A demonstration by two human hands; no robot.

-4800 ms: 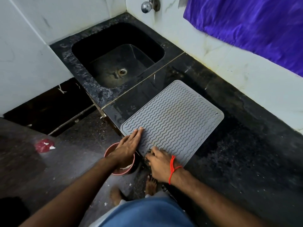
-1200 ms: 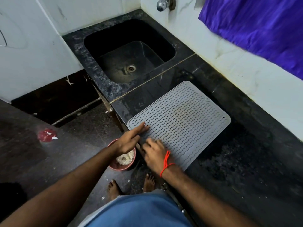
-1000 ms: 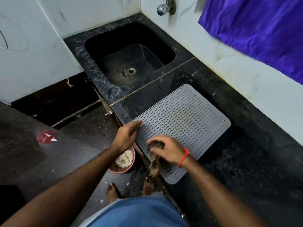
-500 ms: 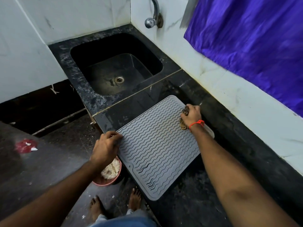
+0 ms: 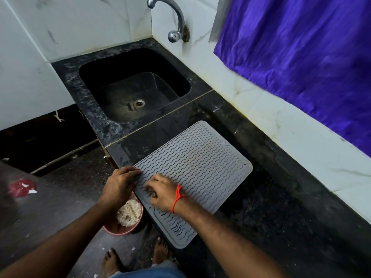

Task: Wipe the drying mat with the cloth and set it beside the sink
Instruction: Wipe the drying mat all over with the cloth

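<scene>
Mid-frame, the right hand (image 5: 163, 192) curls over a dark cloth (image 5: 150, 192), wiping the mat (image 5: 197, 170); the left hand (image 5: 120, 184), fingers extended, steadies its edge. Wiping looks unfinished; the mat already lies near the sink (image 5: 96, 121).

Single head-worn view, steeply downward, near the counter (image 5: 281, 207), sink (image 5: 112, 121) ahead

Upper left: your white marble walls (image 5: 80, 23) | upper right: purple curtain (image 5: 301, 57) | lower left: dark floor (image 5: 60, 197)
</scene>
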